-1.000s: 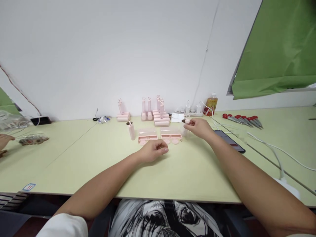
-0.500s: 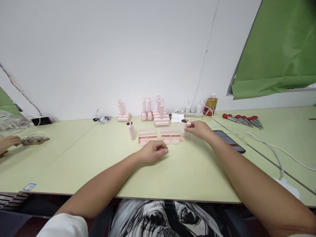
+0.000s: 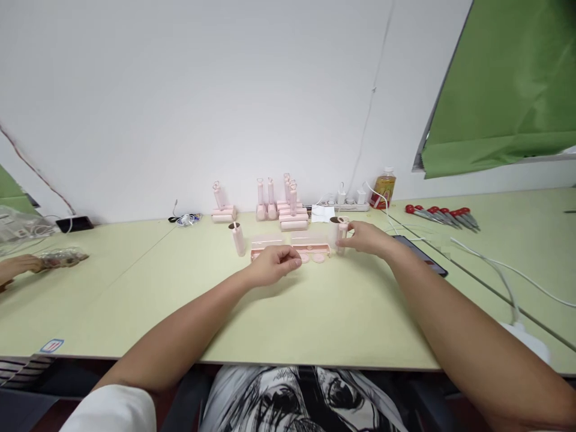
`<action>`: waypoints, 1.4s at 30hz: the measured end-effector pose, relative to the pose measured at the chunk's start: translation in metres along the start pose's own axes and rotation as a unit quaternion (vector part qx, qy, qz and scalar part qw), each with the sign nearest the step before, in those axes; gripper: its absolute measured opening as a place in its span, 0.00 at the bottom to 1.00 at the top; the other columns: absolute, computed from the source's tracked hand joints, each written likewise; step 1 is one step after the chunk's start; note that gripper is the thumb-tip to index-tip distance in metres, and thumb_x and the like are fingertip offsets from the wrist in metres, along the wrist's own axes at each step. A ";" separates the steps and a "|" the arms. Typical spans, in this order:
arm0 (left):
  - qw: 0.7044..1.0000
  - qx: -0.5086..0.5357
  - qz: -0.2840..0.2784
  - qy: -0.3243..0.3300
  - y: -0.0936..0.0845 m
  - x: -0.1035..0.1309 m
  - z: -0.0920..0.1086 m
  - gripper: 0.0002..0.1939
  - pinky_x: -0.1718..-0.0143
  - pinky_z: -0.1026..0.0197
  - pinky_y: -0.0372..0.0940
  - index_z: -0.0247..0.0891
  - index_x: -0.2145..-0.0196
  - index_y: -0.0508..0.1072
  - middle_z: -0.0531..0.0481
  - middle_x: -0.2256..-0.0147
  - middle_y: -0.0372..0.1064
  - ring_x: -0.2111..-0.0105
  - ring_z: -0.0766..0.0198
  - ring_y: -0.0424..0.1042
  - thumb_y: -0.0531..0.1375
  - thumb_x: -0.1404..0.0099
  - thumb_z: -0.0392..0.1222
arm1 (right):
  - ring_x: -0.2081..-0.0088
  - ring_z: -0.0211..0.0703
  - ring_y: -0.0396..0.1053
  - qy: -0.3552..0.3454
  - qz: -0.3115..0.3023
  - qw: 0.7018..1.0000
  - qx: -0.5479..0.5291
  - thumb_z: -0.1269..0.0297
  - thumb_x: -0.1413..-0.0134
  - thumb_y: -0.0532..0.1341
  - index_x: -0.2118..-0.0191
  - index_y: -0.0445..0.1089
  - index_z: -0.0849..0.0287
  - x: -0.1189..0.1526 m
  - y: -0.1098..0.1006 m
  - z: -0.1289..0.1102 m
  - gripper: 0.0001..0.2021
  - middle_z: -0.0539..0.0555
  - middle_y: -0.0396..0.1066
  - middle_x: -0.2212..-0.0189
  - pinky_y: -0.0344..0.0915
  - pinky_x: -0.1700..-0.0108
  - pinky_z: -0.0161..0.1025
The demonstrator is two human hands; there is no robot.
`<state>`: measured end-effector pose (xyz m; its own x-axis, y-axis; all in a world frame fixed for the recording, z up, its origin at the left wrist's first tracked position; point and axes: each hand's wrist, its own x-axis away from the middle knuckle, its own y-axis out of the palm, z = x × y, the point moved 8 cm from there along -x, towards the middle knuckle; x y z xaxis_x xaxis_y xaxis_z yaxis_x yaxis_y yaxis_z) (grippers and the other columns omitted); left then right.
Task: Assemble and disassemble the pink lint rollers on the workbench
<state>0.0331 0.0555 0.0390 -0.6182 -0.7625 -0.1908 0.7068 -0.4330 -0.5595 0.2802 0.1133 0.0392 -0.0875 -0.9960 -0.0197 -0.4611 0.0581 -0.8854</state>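
Note:
My right hand (image 3: 366, 238) grips a small pink tube (image 3: 342, 236) with a ring on top, holding it upright. Close behind it stands a white cylinder (image 3: 333, 230) with a dark inside. Over the near side of the left pink case (image 3: 255, 254) hovers my left hand (image 3: 272, 265), its fingers loosely bent, a gap at the thumb, and nothing in it. The right pink case (image 3: 324, 249) lies with its clear cover (image 3: 310, 236) folded back. In front of it are two pink discs (image 3: 317, 258). Another pink-and-white cylinder (image 3: 237, 239) stands farther left.
Along the wall stand several pink assembled pieces (image 3: 294, 225). To the right are a drink bottle (image 3: 384, 188), a power strip (image 3: 355, 207), red-tipped grey tools (image 3: 443, 216), a phone (image 3: 420, 255) and white cables. At far left, another person's hand (image 3: 20, 267) touches a plastic bag (image 3: 65, 257).
My left hand has shifted slightly left and away from me, over the left case, and its fingers have loosened. My right hand keeps hold of the pink tube almost in place.

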 end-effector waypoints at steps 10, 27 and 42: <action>0.920 -0.360 0.143 0.062 -0.065 -0.087 0.041 0.19 0.57 0.55 0.64 0.41 0.48 0.68 0.43 0.51 0.64 0.58 0.57 0.68 0.53 0.36 0.42 | 0.71 0.44 0.71 0.022 -0.041 0.999 0.016 0.51 0.60 0.66 0.55 0.69 0.61 0.010 -0.009 0.002 0.27 0.59 0.74 0.63 0.61 0.74 0.36; 0.890 -0.425 0.165 0.022 -0.104 -0.175 0.030 0.14 0.59 0.56 0.63 0.36 0.60 0.74 0.41 0.57 0.70 0.59 0.56 0.69 0.52 0.40 0.30 | 0.74 0.41 0.64 -0.041 0.250 0.964 -0.084 0.56 0.55 0.63 0.76 0.67 0.58 0.042 -0.076 -0.020 0.11 0.52 0.70 0.76 0.54 0.73 0.37; 0.869 0.126 0.452 0.157 -0.129 0.042 0.064 0.13 0.77 0.65 0.67 0.42 0.65 0.60 0.59 0.74 0.59 0.80 0.73 0.64 0.63 0.44 0.43 | 0.61 0.44 0.68 -0.288 0.065 0.852 -0.434 0.47 0.56 0.66 0.53 0.64 0.59 0.066 -0.015 -0.100 0.27 0.55 0.70 0.60 0.67 0.62 0.40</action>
<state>-0.0621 0.0490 0.1544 0.1926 -0.6947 -0.6930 0.9810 0.1533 0.1190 0.1936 0.0539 0.0976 0.1444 -0.8316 -0.5363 -0.9810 -0.0494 -0.1875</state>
